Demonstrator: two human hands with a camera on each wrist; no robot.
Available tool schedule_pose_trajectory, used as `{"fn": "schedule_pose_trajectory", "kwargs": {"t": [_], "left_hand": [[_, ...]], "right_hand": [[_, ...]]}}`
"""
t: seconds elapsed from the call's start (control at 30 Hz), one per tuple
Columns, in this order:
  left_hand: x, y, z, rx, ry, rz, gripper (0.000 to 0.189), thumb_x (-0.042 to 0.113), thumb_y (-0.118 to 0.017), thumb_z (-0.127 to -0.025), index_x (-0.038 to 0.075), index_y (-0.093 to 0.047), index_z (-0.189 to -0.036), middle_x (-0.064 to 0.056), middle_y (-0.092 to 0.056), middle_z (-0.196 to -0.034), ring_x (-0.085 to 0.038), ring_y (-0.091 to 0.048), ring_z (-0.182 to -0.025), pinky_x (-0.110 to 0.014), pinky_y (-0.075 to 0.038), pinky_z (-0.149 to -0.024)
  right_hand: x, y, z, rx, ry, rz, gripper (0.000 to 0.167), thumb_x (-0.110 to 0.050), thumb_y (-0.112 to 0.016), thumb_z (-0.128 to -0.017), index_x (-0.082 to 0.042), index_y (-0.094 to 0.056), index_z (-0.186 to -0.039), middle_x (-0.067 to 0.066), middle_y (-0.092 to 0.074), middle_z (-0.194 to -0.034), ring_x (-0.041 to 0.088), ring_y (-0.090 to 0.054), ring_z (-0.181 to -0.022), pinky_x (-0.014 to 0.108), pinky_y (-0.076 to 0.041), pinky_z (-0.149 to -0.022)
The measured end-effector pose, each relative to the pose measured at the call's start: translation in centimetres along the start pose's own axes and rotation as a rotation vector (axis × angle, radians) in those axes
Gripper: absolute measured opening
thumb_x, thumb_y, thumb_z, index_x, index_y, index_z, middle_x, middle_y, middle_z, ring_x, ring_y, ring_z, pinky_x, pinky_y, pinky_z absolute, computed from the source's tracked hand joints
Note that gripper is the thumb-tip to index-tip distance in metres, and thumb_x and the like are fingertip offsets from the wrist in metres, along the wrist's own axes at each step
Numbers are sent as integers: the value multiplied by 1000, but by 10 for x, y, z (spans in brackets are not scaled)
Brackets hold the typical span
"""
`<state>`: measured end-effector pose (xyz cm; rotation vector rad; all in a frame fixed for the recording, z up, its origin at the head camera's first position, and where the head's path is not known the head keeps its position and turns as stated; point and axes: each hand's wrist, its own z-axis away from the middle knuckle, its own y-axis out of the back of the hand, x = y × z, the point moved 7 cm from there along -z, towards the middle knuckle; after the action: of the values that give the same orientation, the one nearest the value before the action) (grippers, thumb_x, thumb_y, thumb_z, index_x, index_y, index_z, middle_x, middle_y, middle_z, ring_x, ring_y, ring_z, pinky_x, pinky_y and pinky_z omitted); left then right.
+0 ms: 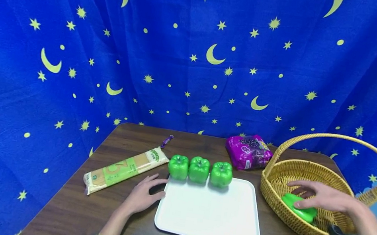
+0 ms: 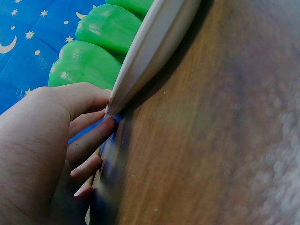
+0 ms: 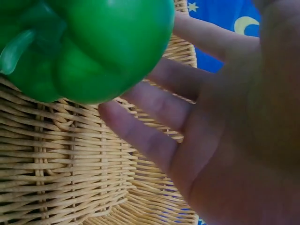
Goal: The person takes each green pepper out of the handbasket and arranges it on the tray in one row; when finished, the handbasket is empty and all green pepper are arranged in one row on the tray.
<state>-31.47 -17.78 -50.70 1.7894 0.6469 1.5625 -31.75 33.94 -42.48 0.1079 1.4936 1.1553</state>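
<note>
In the head view my left hand (image 1: 143,196) rests beside the left edge of the white tray (image 1: 208,220). Its thumb and a fingertip touch the tray's rim in the left wrist view. Three green bell peppers (image 1: 199,170) stand in a row along the tray's back edge. My right hand (image 1: 329,196) reaches into the wicker basket (image 1: 306,168) at the right. A green bell pepper (image 1: 300,208) lies on its side there, under that hand. The thumb is at the pepper, while the fingers spread loosely over it; the right wrist view shows them extended behind the pepper (image 3: 112,47).
A pack of noodles (image 1: 127,170) lies slantwise left of the tray, with a small purple wrapped item (image 1: 167,141) behind it. A purple bag (image 1: 248,152) sits at the back, near the basket. The basket's tall handle (image 1: 337,137) arches over it. A blue curtain hangs behind the table.
</note>
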Motion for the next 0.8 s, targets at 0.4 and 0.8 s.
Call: {"fn": "schedule_pose_trajectory", "kwargs": {"t": [0.4, 0.8], "left_hand": [[1, 0, 1, -8, 6, 5, 39, 43, -68, -87, 36, -63, -124, -13, -40, -147, -44, -27, -136, -70, -21, -103], [0, 1, 0, -1, -5, -6, 39, 43, -67, -87, 35, -63, -125, -14, -41, -147, -44, -28, -136, -69, -22, -103]], "right_hand": [[6, 6, -6, 45, -15, -34, 60, -19, -67, -89, 6, -42, -137, 13, -64, -114, 21, -61, -95, 28, -51, -70], [-3, 26, -6, 266, -7, 186, 54, -27, -70, -88, 5, -53, -128, 11, -65, -109, 27, -61, -97, 26, -52, -71]]}}
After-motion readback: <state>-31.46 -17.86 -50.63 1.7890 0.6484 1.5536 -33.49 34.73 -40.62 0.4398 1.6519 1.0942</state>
